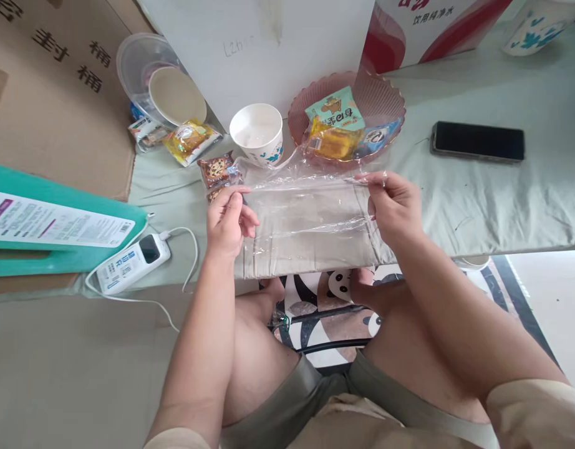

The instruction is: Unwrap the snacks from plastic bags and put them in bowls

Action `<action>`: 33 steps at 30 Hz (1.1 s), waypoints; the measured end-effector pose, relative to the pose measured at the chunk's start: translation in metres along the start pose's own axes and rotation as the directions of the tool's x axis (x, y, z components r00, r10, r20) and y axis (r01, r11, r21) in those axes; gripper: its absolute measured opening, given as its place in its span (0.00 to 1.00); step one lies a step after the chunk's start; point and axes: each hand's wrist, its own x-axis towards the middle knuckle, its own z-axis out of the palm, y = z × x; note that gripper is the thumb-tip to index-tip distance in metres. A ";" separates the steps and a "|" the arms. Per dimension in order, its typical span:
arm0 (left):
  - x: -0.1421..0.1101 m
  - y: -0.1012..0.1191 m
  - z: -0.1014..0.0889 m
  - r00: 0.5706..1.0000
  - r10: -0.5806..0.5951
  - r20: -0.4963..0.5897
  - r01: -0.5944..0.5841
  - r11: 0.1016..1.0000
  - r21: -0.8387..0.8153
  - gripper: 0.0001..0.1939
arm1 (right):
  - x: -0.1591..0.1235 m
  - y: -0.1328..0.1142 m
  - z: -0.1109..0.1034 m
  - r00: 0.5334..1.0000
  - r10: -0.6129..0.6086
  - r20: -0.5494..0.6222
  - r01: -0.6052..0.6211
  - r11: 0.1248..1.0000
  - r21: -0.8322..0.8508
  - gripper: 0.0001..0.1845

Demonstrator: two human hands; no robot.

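Note:
A thin, wrinkled sheet of clear plastic film (pixel 310 209) is stretched between my hands above the cloth-covered surface. At its left corner, my left hand (pixel 229 219) pinches the edge between thumb and fingers. My right hand (pixel 394 202) grips the opposite corner. Whether the film is a single layer or a bag, I cannot tell. Its far edge reaches a pink ribbed plate (pixel 297 118) holding several wrapped snacks (pixel 335 138). A white paper cup (pixel 258 140) with blue leaves stands behind it. Close to my left hand lies a brown snack packet (pixel 217 171), partly hidden.
A black phone (pixel 477 142) lies to the right. Left are a yellow packet (pixel 190 142), a tilted bowl (pixel 178 96), a white power bank (pixel 133 263) with a cable and a green jug (pixel 58 218). Cardboard (pixel 58 118) and white boxes (pixel 269 56) stand behind.

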 end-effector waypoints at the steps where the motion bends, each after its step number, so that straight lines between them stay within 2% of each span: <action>1: -0.001 0.001 0.001 1.000 -0.006 0.000 0.006 1.000 -0.026 0.09 | 0.000 -0.001 0.000 1.000 -0.020 -0.012 0.020 1.000 0.022 0.10; 7: -0.002 0.009 0.002 1.000 -0.008 0.026 0.011 0.989 -0.149 0.05 | -0.002 0.001 -0.005 0.998 -0.064 -0.018 0.066 0.990 0.127 0.13; 12: 0.002 0.012 -0.004 0.999 -0.025 0.038 0.032 0.981 -0.191 0.16 | 0.005 0.007 -0.014 1.000 -0.029 0.010 0.027 0.990 0.141 0.19; 17: 0.009 0.003 -0.014 0.990 0.058 0.129 -0.041 0.990 -0.133 0.17 | 0.021 0.022 -0.025 0.997 0.032 0.070 -0.049 0.965 0.258 0.19; 20: 0.014 -0.005 -0.016 0.979 0.129 0.158 -0.118 0.990 -0.077 0.20 | 0.024 0.025 -0.028 0.987 0.097 0.126 -0.122 0.970 0.209 0.20; 22: 0.016 -0.009 -0.016 0.979 0.148 0.140 -0.152 0.988 0.014 0.18 | 0.022 0.020 -0.028 0.967 0.199 0.158 -0.226 0.958 0.177 0.23; 24: 0.017 -0.012 -0.017 0.983 0.129 0.129 -0.142 0.985 0.094 0.14 | 0.016 0.012 -0.026 0.931 0.319 0.178 -0.344 0.930 0.132 0.21; 26: 0.016 -0.014 -0.018 0.986 0.092 0.141 -0.107 0.988 0.107 0.15 | 0.010 0.007 -0.024 0.898 0.383 0.215 -0.403 0.913 0.056 0.27; 29: 0.016 -0.017 -0.021 0.983 0.053 0.178 -0.073 0.991 0.110 0.30 | 0.005 0.007 -0.026 0.900 0.365 0.238 -0.361 0.931 -0.063 0.42; 31: 0.017 -0.018 -0.022 0.983 0.054 0.176 -0.079 0.987 0.137 0.38 | 0.006 0.011 -0.029 0.926 0.331 0.182 -0.312 0.942 -0.123 0.46; 33: 0.016 -0.016 -0.022 0.989 0.070 0.132 -0.085 0.990 0.113 0.40 | 0.009 0.014 -0.032 0.939 0.320 0.126 -0.300 0.941 -0.156 0.47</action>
